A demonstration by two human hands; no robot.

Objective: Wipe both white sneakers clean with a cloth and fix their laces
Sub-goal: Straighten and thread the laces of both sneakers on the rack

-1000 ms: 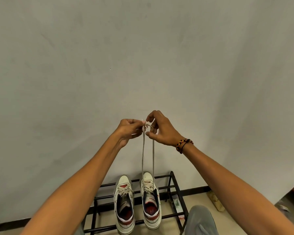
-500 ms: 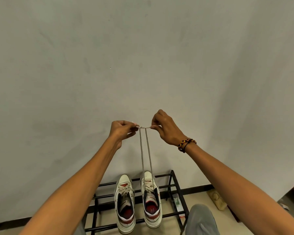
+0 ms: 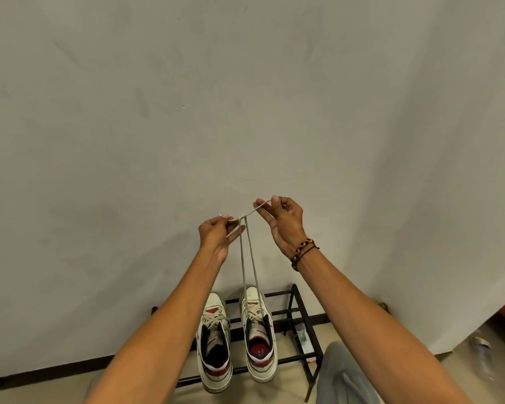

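We have the two ends of the lace (image 3: 249,258) up in the air, well above the right-hand sneaker (image 3: 258,336) it belongs to. Our left hand (image 3: 216,236) pinches one end between thumb and curled fingers; our right hand (image 3: 283,220) pinches the other end a little higher, the rest of its fingers loosely bent. The ends cross just beside the left hand, and two strands run down taut to the shoe.

Both sneakers stand side by side on the black shoe rack (image 3: 301,310) against the wall, the left one (image 3: 215,342) with its lace loosely bunched over the tongue.

The lace looks thin, soft and limp, so we judge it will only keep a shape while under tension and could slip through a loose pinch; holding it close to the tips and near the crossing seems best for forming a knot. The shoe seems light and is not held down, so a hard upward pull could likely tip it or lift it off the rack. We see no cloth in view.
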